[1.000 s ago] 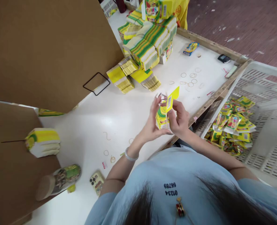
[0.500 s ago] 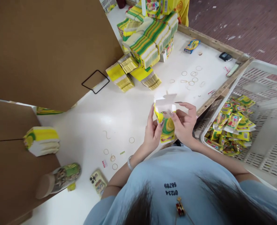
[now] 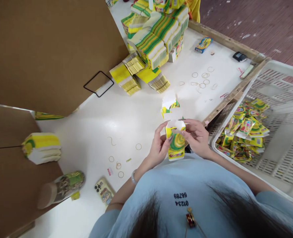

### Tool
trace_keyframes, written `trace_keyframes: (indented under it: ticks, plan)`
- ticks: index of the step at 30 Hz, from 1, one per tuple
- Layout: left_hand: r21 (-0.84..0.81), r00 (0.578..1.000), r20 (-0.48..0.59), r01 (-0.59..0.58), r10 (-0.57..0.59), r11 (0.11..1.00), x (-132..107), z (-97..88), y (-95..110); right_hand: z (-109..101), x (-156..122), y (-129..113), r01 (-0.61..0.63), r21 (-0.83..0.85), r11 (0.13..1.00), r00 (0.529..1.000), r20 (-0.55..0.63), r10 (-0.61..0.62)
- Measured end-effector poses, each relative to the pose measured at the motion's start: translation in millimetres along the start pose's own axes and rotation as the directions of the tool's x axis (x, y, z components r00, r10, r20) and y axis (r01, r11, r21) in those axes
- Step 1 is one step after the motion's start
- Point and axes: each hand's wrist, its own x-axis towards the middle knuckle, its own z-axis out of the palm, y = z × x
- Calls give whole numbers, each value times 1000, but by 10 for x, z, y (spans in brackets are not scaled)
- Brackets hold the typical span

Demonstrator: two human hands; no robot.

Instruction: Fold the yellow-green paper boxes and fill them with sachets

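Observation:
Both hands hold one small yellow-and-green carton (image 3: 176,147) close to the blue shirt. Its top end gapes open, and a white flap stands up at the far side. My left hand (image 3: 158,143) grips the carton's left side, thumb on the front. On the opposite side, my right hand (image 3: 196,137) has its thumb at the top edge and its fingers behind. Just beyond the hands is another yellow-and-green carton (image 3: 170,105) with white flaps, partly hidden by the flap of the held one.
Stacks of flat cartons (image 3: 152,39) stand at the back of the white table (image 3: 87,142). Rubber bands (image 3: 203,81) lie scattered. A white crate (image 3: 285,132) with filled packets (image 3: 245,129) stands at right. A phone (image 3: 104,191), a jar (image 3: 62,188) and brown cardboard (image 3: 52,56) are leftward.
The held carton has come slightly closer to my body, and its front and open top now show more fully. The other carton beyond it has come into view.

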Motion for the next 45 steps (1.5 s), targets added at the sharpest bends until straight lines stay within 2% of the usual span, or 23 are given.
trace_keyframes:
  ticks: [3, 5, 6, 10, 12, 14, 15, 17, 19, 21, 26, 28, 31, 33, 36, 38, 39, 40, 41, 42, 43, 45]
  plan:
    - [14, 992, 83, 95, -96, 995, -35, -71, 27, -20, 24, -55, -114, 145, 983, 988, 118, 98]
    - [53, 990, 100, 94, -99, 994, -53, -86, 23, -23, 20, -65, -144, 131, 981, 976, 182, 119]
    - [74, 993, 85, 74, -80, 995, -58, -81, 15, -24, 12, -60, -134, 108, 985, 978, 175, 114]
    - [71, 998, -39, 47, -44, 996, -62, -26, -26, -71, -19, -5, -13, -29, 1000, 997, 77, 15]
    - [75, 997, -37, 69, -66, 995, -63, -19, -26, -140, -12, 20, 108, -84, 991, 980, 174, -92]
    - [106, 997, -21, 77, -75, 991, -62, -34, -5, -212, 9, 26, 232, -70, 970, 922, 333, -197]
    - [120, 997, -27, 81, -78, 989, -60, -45, 12, -237, 20, 19, 251, -52, 967, 897, 389, -211]
    - [148, 994, -64, 97, -89, 984, -53, -66, 51, -248, 31, -19, 149, -42, 988, 886, 450, -115]
    - [188, 990, -101, 120, -102, 975, -45, -75, 89, -214, 29, -81, -66, -32, 997, 875, 478, 73]
    - [229, 988, -102, 136, -115, 964, -39, -73, 119, -171, 28, -151, -234, -2, 972, 833, 516, 201]
    - [272, 986, -103, 158, -135, 949, -50, -76, 129, -214, 97, -275, -360, 17, 933, 771, 568, 287]
    - [312, 991, -102, 118, -90, 943, -72, -91, 110, -258, 130, -285, -408, 47, 912, 742, 599, 302]
    - [367, 999, -45, 35, -20, 930, -115, -116, 86, -241, 130, -257, -497, 151, 854, 706, 643, 297]
    - [387, 1000, 20, -11, 3, 922, -114, -139, 87, -185, 102, -224, -512, 203, 835, 732, 611, 300]
    - [443, 990, 114, -126, 84, 888, 51, -225, 108, -237, 91, -181, -406, 158, 900, 841, 450, 301]
    - [535, 973, 98, -227, 207, 813, 325, -332, 106, -489, 142, -163, -269, 13, 963, 935, 242, 258]
    - [596, 958, 66, -262, 279, 759, 511, -397, 91, -681, 183, -158, -209, -111, 972, 966, 131, 222]
    - [664, 943, 38, -272, 332, 696, 722, -464, 65, -900, 231, -155, -170, -257, 951, 984, 17, 180]
    - [716, 933, 14, -260, 360, 648, 950, -528, 28, -1127, 277, -154, -164, -436, 885, 986, -50, 158]
    - [748, 932, 3, -244, 364, 617, 1184, -583, -19, -1339, 317, -155, -179, -631, 755, 981, -53, 189]
    - [767, 938, -1, -221, 346, 602, 1415, -625, -72, -1514, 346, -157, -178, -793, 582, 978, -79, 191]
    - [775, 964, 25, -187, 265, 604, 1825, -665, -179, -1703, 367, -152, -161, -950, 266, 984, -136, 111]
